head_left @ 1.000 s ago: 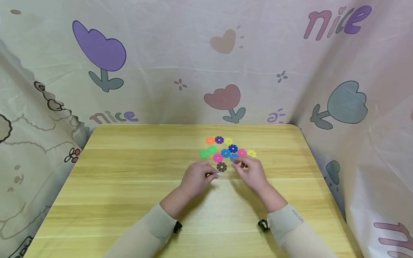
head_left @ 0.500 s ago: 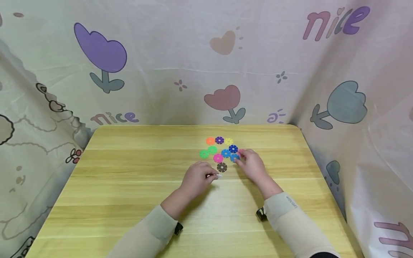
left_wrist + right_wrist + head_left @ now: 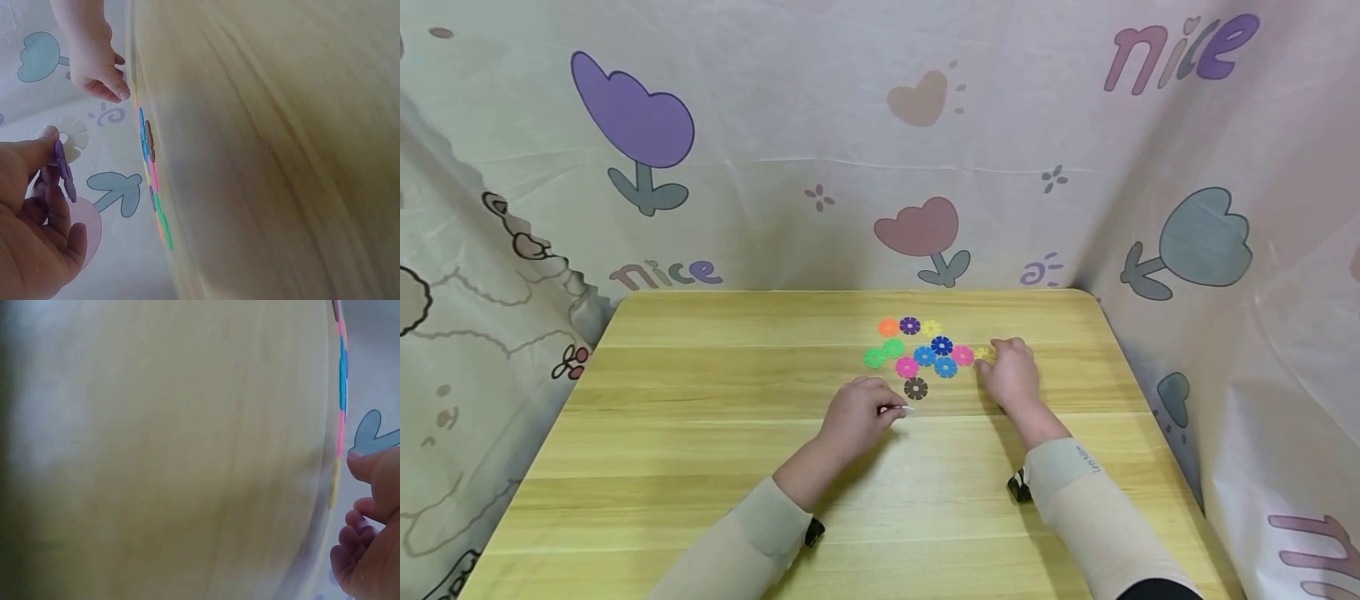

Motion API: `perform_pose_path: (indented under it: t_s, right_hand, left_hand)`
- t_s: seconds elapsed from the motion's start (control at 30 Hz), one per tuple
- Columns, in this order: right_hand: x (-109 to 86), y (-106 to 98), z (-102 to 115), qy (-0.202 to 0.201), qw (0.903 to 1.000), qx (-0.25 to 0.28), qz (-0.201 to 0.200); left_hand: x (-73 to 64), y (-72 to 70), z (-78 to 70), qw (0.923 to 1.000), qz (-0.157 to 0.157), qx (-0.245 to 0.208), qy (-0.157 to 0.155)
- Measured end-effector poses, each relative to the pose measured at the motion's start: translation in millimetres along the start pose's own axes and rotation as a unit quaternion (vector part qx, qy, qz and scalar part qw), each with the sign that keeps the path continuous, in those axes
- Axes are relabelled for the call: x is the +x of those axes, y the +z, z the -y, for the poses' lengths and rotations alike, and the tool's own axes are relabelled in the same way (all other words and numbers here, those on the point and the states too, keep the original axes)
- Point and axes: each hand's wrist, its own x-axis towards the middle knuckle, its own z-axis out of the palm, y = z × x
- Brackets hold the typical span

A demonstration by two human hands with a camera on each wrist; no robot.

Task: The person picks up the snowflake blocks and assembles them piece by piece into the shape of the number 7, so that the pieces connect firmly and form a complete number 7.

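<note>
My left hand [image 3: 862,414] pinches two slotted plastic discs between thumb and fingers: a purple disc [image 3: 64,170] and a white disc [image 3: 74,134], set at an angle to each other. They are held up off the table in the left wrist view. My right hand [image 3: 1011,372] is over the right end of a group of flat discs, thumb and fingers parted around a yellow disc [image 3: 984,356]. Just left of that lie a pink disc [image 3: 962,356] and a blue disc [image 3: 946,367]. A brown disc [image 3: 916,388] is nearest my left hand.
More discs lie beyond, among them an orange disc [image 3: 888,327], a dark purple disc [image 3: 910,326] and a green disc [image 3: 874,358]. The wooden table [image 3: 700,467] ends at a printed cloth backdrop [image 3: 760,208], which also hangs along both sides.
My right hand has moved right, from over the blue disc, past the pink disc, to the yellow one, uncovering the blue and pink discs. The left hand stays nearly still with its two discs.
</note>
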Motion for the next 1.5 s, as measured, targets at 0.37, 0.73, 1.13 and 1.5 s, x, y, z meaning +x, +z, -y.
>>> perform_pose_path:
  t_s: [0.37, 0.73, 1.13, 1.5]
  right_hand:
    - [4.1, 3, -8, 0.014, 0.9997, 0.006, 0.02]
    - [8.2, 3, -9, 0.029, 0.9989, 0.022, 0.028]
    - [11.4, 6, -11, 0.04, 0.9979, 0.046, 0.022]
    - [3.3, 1, -9, 0.044, 0.994, 0.101, 0.001]
  left_hand:
    - [-1.1, 0.8, 1.3, 1.0, 0.001, -0.004, 0.0]
    - [0.7, 0.9, 1.5, 0.9999, 0.009, 0.0, -0.013]
    - [2.2, -0.2, 1.8, 0.9999, 0.013, 0.002, -0.011]
    - [1.7, -1.3, 1.2, 0.9999, 0.012, 0.002, -0.011]
